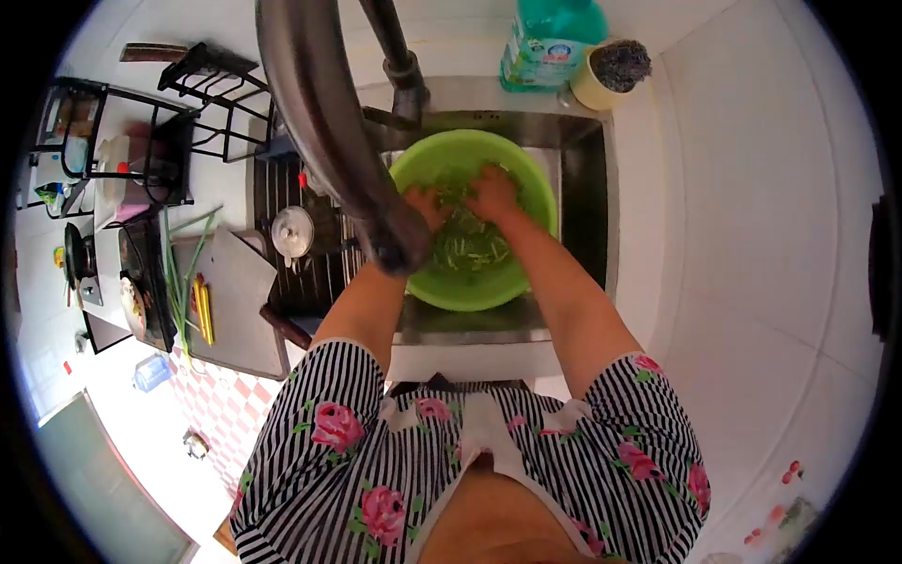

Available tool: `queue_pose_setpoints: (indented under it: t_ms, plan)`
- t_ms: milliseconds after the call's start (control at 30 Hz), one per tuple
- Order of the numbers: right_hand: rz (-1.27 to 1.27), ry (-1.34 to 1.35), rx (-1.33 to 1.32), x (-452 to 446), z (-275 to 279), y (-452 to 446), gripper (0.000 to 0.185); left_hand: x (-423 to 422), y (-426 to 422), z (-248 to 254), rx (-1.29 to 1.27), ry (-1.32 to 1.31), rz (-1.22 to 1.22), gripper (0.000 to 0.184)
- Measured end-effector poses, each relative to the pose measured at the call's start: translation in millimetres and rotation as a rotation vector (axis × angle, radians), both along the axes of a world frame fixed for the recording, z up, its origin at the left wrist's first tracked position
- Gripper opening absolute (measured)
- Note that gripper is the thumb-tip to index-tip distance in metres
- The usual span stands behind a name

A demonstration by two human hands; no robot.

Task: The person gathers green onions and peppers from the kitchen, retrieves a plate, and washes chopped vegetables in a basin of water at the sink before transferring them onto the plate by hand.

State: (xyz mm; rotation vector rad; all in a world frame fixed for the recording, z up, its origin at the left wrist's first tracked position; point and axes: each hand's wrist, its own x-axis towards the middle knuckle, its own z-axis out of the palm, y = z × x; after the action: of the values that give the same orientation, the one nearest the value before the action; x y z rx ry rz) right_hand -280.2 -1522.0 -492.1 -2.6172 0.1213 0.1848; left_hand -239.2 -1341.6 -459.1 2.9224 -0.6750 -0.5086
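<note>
A round green plastic basin (537, 193) sits inside the metal sink. Water and cut green vegetable pieces (470, 246) fill its bottom. Both of my hands reach into it, side by side. My left hand (427, 205) is at the left of the basin, fingers apart among the greens, its wrist partly hidden behind the dark faucet (329, 122). Close by on the right, my right hand (493, 193) also touches the greens, with its fingers spread and their tips partly sunk. I see nothing gripped in either hand.
The faucet arches over the basin's left side. Behind the sink stand a green detergent bottle (554, 47) and a cup with a scouring pad (620, 68). Leftward are a drying rack (324, 226), a lidded pot (292, 231), a cutting board (240, 301) and green onions (178, 282).
</note>
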Motion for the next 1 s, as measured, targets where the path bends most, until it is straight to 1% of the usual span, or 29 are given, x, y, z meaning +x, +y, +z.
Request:
queue_pose_setpoints:
  t_ms: [33,67,100,167,200,267,367,400,467,533,567,600,633,667,700,767,867,900,967,1000]
  plan:
    - [-0.035,0.072,-0.009,-12.2,-0.9,-3.3,0.053,-6.6,4.0,-0.7,0.032,0.093,0.079,0.058]
    - [-0.070,0.143,-0.021,-23.5,-0.5,-5.7,0.054,-11.9,6.4,-0.9,0.068,0.130,0.126,0.060]
    - [-0.114,0.180,0.027,-30.6,-6.2,-4.9,0.055,-17.0,9.6,-3.1,0.105,0.166,0.172,0.061]
    - [-0.203,0.252,0.123,-50.2,-21.2,0.7,0.058,-28.6,22.6,-38.4,0.191,0.127,0.201,0.064]
    - [-0.225,0.311,0.145,-55.0,-16.6,5.3,0.057,-27.8,36.7,-82.9,0.231,0.160,0.266,0.070]
    - [-0.273,0.430,0.189,-66.0,-10.2,16.8,0.056,-41.4,29.7,-77.9,-0.069,0.343,0.558,0.071]
    - [-0.610,0.517,1.152,-74.9,-36.3,40.3,0.076,-74.7,1.3,-58.3,-0.543,0.612,0.982,0.074]
    - [-0.647,0.572,1.292,-74.3,-41.1,47.4,0.076,-80.5,-5.1,-49.6,-0.706,0.699,1.121,0.075]
    - [-0.716,0.684,1.576,-71.5,-49.0,60.0,0.078,-82.4,-15.4,-17.0,-0.715,0.728,1.148,0.073]
    - [-0.742,0.655,1.516,-67.2,-55.4,65.1,0.078,-79.0,-11.5,-20.6,-0.743,0.629,1.129,0.071]
    - [-0.735,0.592,1.454,-64.8,-54.3,65.6,0.078,-68.9,-4.4,-36.9,-0.766,0.515,1.090,0.070]
    - [-0.729,0.532,1.387,-62.5,-42.4,65.5,0.078,-61.5,1.6,-51.5,-0.785,0.404,1.050,0.068]
    - [-0.703,0.428,1.285,-64.5,10.2,58.9,0.078,-55.8,6.8,-58.1,-0.761,0.375,0.955,0.066]
    - [-0.672,0.324,1.184,-63.8,42.6,56.2,0.078,-48.0,12.4,-62.2,-0.736,0.343,0.861,0.063]
    - [-0.574,0.273,0.956,-59.4,29.6,52.1,0.077,-45.0,16.3,-62.8,-0.709,0.310,0.767,0.060]
    - [-0.371,0.159,0.504,-40.8,-7.4,39.9,0.075,-47.7,14.6,-56.4,-0.405,0.105,0.556,0.060]
    - [-0.343,-0.087,0.112,-49.7,23.1,44.6,0.069,-70.8,-0.6,-29.9,0.055,-0.172,0.229,0.062]
    - [-0.178,-0.015,-0.017,-56.1,22.9,47.1,0.069,-75.8,-3.5,-18.6,0.207,-0.259,0.112,0.063]
    - [0.157,0.123,-0.273,-65.4,23.3,51.3,0.068,-78.3,-1.8,10.7,0.328,-0.001,-0.023,0.072]
    - [0.188,0.100,-0.254,-68.8,24.9,45.6,0.069,-77.6,-0.8,21.4,0.358,0.071,-0.053,0.074]
